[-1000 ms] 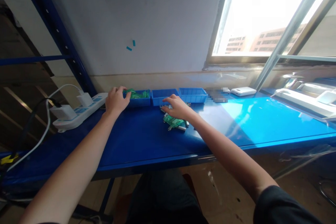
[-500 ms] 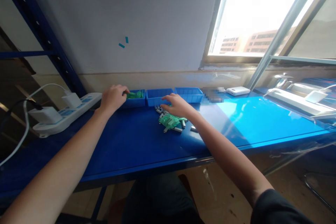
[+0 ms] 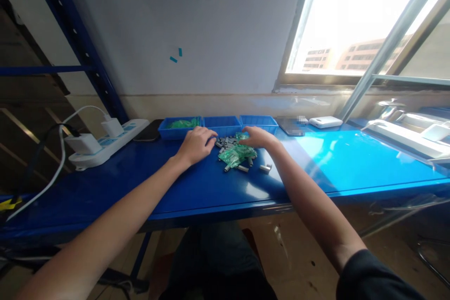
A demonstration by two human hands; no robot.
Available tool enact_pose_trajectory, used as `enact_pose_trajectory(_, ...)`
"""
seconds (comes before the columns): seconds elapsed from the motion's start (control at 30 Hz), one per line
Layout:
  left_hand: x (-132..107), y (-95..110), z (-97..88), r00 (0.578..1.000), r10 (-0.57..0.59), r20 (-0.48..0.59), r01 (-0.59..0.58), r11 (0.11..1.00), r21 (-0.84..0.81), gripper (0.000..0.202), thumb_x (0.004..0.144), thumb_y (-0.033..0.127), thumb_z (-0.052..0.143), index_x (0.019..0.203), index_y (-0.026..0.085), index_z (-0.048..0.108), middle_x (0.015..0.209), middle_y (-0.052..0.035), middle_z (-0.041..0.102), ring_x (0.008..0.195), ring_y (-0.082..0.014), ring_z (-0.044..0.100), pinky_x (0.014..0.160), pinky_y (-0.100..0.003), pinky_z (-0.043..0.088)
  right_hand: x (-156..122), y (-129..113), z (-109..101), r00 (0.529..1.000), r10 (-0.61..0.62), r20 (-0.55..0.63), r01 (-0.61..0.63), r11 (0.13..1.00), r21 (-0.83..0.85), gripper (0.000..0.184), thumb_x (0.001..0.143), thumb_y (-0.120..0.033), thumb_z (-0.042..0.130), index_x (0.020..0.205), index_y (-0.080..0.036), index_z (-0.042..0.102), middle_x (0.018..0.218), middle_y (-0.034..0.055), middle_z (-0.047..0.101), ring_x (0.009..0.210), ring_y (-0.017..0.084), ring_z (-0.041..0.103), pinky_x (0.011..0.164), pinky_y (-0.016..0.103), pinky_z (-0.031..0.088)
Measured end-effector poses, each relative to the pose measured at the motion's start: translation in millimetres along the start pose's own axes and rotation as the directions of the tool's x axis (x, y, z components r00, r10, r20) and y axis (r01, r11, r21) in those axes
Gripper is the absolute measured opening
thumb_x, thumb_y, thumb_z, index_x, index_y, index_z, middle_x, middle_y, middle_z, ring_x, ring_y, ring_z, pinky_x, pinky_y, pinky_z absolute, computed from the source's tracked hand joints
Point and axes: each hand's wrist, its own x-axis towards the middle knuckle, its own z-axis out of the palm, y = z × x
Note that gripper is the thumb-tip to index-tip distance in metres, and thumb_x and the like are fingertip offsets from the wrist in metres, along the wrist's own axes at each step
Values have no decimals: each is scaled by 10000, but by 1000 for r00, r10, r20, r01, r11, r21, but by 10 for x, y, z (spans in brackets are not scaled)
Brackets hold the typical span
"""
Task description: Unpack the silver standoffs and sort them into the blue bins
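On the blue table a loose heap of small grey metal pieces (image 3: 229,141) lies together with crumpled green plastic bags (image 3: 237,153). My left hand (image 3: 197,145) is at the heap's left edge, its fingers bent and the thumb apart, nothing seen in it. Over the right side of the heap is my right hand (image 3: 259,138); its thumb and fingers are spread around a bit of green plastic, and I cannot tell if they touch it. Behind the hands stand a left blue bin (image 3: 172,134) with green bags inside, a middle blue bin (image 3: 222,130) and a right blue bin (image 3: 262,124).
At left, a white power strip (image 3: 135,129) with plugged-in chargers lies near a dark phone (image 3: 150,131). Another dark phone (image 3: 291,126) and a white box-shaped device (image 3: 326,122) are right of the bins. A few metal pieces (image 3: 266,168) lie nearer the table's front edge.
My left hand has moved right from the left bin to the heap. My right hand has shifted slightly right over the heap, and the view has turned a little left.
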Motion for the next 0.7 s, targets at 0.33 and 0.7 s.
enact_pose_trajectory(0.33, -22, 60, 78, 999, -18, 38, 24, 986, -166, 299, 891, 385, 475, 1022, 207, 676, 987, -63, 700, 992, -250, 579, 891, -372, 418, 51, -112, 44, 959, 8, -283, 59, 972, 228, 384, 771, -145, 557, 1153, -188, 567, 885, 43, 665, 854, 197, 606, 727, 273, 437)
enact_pose_trajectory(0.7, 82, -41, -36, 791, -521, 320, 447, 134, -885, 378, 669, 473, 734, 823, 141, 640, 715, -34, 652, 612, -123, 590, 559, -220, 434, -225, -706, 132, 663, -490, -566, 637, 767, 83, 299, 752, -19, 450, 871, -196, 659, 921, 68, 580, 928, 209, 494, 847, 321, 399)
